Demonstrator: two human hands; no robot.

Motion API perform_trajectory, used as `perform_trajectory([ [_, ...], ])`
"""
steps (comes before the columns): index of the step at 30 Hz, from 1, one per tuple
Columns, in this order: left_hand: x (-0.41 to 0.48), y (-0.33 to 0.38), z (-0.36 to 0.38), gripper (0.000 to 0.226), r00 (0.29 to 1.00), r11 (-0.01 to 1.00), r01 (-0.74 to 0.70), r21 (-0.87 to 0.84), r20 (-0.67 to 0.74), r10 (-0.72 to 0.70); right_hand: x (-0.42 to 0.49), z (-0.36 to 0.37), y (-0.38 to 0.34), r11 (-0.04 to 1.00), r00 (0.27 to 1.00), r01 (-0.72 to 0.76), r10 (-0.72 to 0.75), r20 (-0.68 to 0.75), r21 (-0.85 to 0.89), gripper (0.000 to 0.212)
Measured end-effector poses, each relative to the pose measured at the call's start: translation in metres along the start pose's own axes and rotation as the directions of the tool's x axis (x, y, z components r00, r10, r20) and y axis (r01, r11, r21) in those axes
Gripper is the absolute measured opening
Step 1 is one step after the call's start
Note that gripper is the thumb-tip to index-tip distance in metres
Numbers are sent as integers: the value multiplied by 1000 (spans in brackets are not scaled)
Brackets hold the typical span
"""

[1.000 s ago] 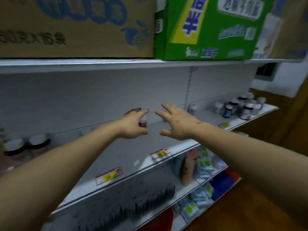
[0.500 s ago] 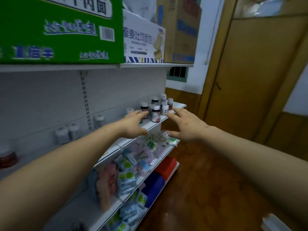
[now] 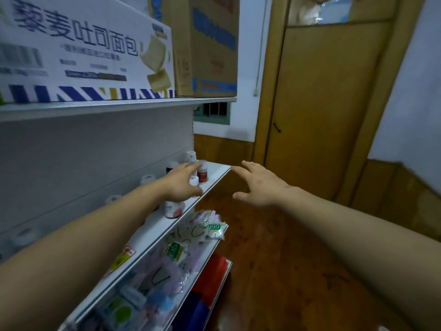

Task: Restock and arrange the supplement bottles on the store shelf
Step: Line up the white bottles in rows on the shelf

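Bottles [image 3: 202, 176] upright at shelf [image 3: 216, 173] end, frame centre, just beyond left hand [image 3: 180, 185], fingers extended, gripping nothing; right hand [image 3: 260, 185] splayed, off-shelf, farther.

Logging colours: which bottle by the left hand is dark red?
The dark red bottle just beyond the left hand, toward the shelf end; the small bottle beside it is white.

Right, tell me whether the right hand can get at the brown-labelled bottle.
Probably yes: the right hand hovers open just off the shelf end, with only bare shelf between it and the brown-labelled bottle.
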State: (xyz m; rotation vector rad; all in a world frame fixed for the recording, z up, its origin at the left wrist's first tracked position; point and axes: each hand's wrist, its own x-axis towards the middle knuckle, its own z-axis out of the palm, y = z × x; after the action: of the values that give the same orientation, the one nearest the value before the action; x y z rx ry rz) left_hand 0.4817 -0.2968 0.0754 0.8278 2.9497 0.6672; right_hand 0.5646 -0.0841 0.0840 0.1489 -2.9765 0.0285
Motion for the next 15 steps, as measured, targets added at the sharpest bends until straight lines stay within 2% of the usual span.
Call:
perform_trajectory([
  [8, 135, -26, 7, 80, 997, 996, 69, -47, 41, -67, 126, 15, 66, 997, 999, -11, 9, 35, 77, 77],
  [15, 244, -40, 28, 78, 987, 984, 161, -71, 3, -161, 233, 45, 141, 992, 994, 97, -101, 47, 83, 77],
])
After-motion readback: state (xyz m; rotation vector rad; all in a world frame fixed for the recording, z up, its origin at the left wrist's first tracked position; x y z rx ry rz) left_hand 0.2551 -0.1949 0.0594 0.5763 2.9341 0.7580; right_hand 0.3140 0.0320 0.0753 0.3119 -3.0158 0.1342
